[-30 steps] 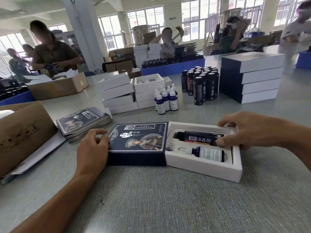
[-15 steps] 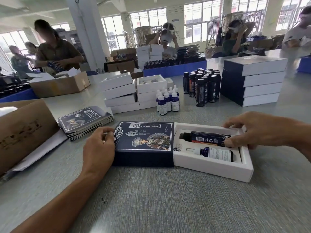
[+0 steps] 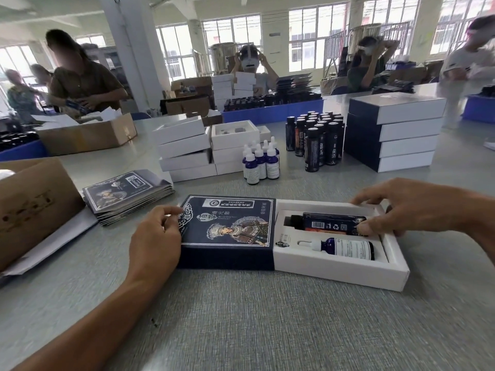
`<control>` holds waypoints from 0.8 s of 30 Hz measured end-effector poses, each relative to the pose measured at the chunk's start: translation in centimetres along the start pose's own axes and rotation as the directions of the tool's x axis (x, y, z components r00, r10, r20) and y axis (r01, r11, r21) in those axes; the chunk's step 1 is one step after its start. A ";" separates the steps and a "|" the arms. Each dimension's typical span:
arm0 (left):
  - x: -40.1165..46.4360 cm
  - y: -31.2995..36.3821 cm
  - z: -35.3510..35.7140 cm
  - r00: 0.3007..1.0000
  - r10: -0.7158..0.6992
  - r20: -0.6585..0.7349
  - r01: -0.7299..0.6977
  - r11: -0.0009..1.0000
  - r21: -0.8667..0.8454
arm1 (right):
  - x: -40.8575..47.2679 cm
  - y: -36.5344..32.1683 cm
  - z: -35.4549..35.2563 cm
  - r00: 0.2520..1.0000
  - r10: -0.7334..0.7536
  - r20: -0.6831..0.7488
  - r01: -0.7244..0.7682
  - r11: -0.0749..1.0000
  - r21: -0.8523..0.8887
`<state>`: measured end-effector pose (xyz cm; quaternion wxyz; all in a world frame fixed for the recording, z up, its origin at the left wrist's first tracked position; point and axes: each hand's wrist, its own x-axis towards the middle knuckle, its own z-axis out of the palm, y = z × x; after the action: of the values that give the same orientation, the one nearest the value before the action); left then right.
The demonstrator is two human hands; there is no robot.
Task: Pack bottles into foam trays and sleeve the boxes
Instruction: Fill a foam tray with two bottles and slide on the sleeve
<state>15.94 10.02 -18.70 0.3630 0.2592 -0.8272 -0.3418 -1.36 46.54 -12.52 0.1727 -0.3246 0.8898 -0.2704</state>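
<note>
A white box (image 3: pixel 340 274) with a foam tray lies in front of me, its left part inside a dark blue printed sleeve (image 3: pixel 227 226). In the tray lie a black bottle (image 3: pixel 326 224) and, nearer me, a small blue dropper bottle (image 3: pixel 345 247). My left hand (image 3: pixel 155 239) grips the sleeve's left end. My right hand (image 3: pixel 409 207) rests on the box's far right corner, thumb against the black bottle's base.
A pile of flat printed sleeves (image 3: pixel 126 194) lies at the left beside a brown carton (image 3: pixel 29 207). Behind are stacked white boxes (image 3: pixel 184 148), dropper bottles (image 3: pixel 259 162), black bottles (image 3: pixel 316 140) and sleeved boxes (image 3: pixel 396 132). Other people work at the far tables.
The box and sleeve sit slightly further right in view. The sleeve covers about the same part of the box; both hands keep their hold.
</note>
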 end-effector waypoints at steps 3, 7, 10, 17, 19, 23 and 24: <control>0.1 0.2 0.3 0.999 0.024 -0.022 -0.024 1.000 0.014 | 0.1 -0.1 -0.1 1.000 -0.008 0.006 0.008 1.000 0.010; 0.6 0.0 0.4 0.999 0.002 0.049 -0.001 1.000 -0.004 | 0.1 -0.1 -0.2 1.000 -0.012 0.020 0.012 1.000 0.008; 0.9 -0.2 0.0 0.991 -0.043 0.130 0.048 0.998 -0.038 | 0.1 0.1 -0.3 1.000 -0.019 0.015 0.019 1.000 0.016; 0.5 0.7 -0.4 0.966 0.017 0.259 -0.023 1.000 0.021 | 0.4 0.7 -0.3 1.000 -0.018 0.002 0.018 1.000 0.005; 0.5 1.0 -0.5 0.945 -0.003 0.326 0.004 1.000 -0.001 | 0.4 0.6 -0.2 1.000 -0.009 -0.004 0.009 1.000 0.008; 0.5 1.0 -0.9 0.898 -0.023 0.439 0.031 0.999 -0.011 | 0.5 0.3 0.6 0.997 0.009 -0.078 -0.010 1.000 -0.012; 0.5 1.0 -0.8 0.897 -0.022 0.441 0.025 1.000 -0.001 | 0.6 0.2 0.8 0.994 0.017 -0.104 -0.019 1.000 -0.013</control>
<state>16.12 9.96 -17.31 0.1629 0.1838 -0.8836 -0.3987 -1.54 45.94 -13.35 0.1265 -0.3033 0.9022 -0.2793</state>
